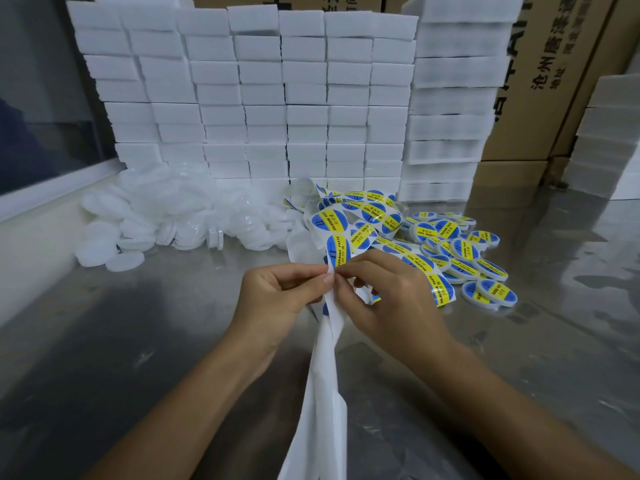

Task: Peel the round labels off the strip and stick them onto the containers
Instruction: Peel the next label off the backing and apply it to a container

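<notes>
Left hand (pixel 277 292) pinches the strip (pixel 332 341) between thumb and forefinger at frame centre; right hand (pixel 388 299) meets it there, thumb and forefinger nipped on the same spot, apparently working the edge of a label (pixel 337 252) that sits just above the fingertips. Whether the label edge is lifted yet: cannot tell, fingers cover it.

Step judged: peeling, at the start of one label. Next move calls for the left hand to hold the backing firm while the right draws the label off cleanly, then carries it to a bare container.

Strip: spent white backing hangs down from the pinch to the lower edge of the frame; the unpeeled part loops up and right in a loose tangle of blue-and-yellow labels, centre right.

Labelled containers (pixel 464 258) lie heaped on the surface (pixel 138 341) just right of the tangle. Unlabelled containers (pixel 166 220), clear and white, piled at centre left.

Behind: stacked white foam blocks (pixel 263 98) across the top; cardboard cartons (pixel 554 81) upper right.

In the way: strip loops overlie the labelled heap; the bare pile is well apart from the hands, a reach to the left
</notes>
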The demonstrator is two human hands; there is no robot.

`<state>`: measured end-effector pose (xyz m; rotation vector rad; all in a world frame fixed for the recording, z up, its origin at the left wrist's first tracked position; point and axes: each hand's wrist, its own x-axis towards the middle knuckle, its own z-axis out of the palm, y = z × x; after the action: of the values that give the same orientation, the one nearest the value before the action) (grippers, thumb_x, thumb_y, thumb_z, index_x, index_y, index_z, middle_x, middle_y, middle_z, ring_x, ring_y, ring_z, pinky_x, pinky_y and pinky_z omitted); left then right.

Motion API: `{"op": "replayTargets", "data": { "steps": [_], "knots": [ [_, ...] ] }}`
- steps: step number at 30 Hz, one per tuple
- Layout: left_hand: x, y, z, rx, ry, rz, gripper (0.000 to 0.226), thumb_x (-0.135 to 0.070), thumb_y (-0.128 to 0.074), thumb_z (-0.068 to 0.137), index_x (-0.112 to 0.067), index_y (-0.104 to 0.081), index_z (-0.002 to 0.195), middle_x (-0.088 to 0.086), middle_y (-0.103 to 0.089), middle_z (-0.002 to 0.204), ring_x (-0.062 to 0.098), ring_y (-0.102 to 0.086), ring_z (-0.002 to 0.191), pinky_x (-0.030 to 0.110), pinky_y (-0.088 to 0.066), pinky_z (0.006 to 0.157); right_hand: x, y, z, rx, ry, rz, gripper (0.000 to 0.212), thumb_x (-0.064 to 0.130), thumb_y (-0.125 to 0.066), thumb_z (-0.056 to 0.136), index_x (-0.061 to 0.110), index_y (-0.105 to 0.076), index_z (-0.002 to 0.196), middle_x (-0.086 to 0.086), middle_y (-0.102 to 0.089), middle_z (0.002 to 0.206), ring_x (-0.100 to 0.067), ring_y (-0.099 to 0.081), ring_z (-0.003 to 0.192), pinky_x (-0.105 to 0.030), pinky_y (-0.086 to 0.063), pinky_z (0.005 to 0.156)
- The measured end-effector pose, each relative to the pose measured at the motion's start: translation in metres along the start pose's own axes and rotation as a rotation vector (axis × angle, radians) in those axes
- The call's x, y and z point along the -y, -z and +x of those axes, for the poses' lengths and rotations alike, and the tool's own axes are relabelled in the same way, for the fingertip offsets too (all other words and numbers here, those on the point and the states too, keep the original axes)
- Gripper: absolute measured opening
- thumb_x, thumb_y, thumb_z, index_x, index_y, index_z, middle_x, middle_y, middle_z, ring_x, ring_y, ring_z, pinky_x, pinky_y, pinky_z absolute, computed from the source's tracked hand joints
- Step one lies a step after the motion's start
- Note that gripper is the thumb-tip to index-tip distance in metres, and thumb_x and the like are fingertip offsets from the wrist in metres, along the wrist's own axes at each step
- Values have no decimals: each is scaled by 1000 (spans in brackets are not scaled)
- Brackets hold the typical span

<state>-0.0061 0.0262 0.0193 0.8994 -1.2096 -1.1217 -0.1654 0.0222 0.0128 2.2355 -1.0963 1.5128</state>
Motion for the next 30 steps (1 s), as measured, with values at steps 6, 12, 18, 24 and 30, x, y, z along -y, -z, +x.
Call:
{"op": "replayTargets", "data": {
  "steps": [6,12,18,24,30],
  "knots": [
    [0,-2,-1,6,18,22,14,-7,-75,75,-20,-80,75,9,-76,82,19,-72,77,26,-58,76,1,0,0,-9,29,-36,8,13,-71,84,7,-76,82,-4,-70,77,-19,-64,66,-37,-53,56],
    [2,-1,0,1,22,81,15,0,-70,82,-13,-76,79,10,-76,82,18,-71,77,30,-57,77,2,-2,-1,-5,37,-51,7,12,-72,83,6,-73,79,-4,-69,75,-21,-63,66,-39,-52,54],
    [1,-2,0,14,-7,117,24,3,-70,81,-17,-77,69,9,-75,78,18,-69,74,31,-58,79,1,-2,-2,12,-8,-50,8,12,-71,82,7,-70,75,-2,-64,71,-19,-58,63,-40,-49,53],
    [1,-2,0,-67,-44,110,15,0,-73,79,-14,-76,76,7,-76,78,15,-71,74,23,-57,71,1,-3,-2,-9,21,-18,8,14,-73,84,6,-75,82,-4,-70,78,-20,-63,66,-38,-52,54],
    [0,-2,0,-119,-83,56,17,7,-74,75,-10,-70,74,13,-74,75,16,-70,69,23,-58,69,1,-6,-3,-45,18,-19,8,15,-74,85,7,-75,83,-3,-71,79,-21,-64,64,-38,-51,52]
  ]
}}
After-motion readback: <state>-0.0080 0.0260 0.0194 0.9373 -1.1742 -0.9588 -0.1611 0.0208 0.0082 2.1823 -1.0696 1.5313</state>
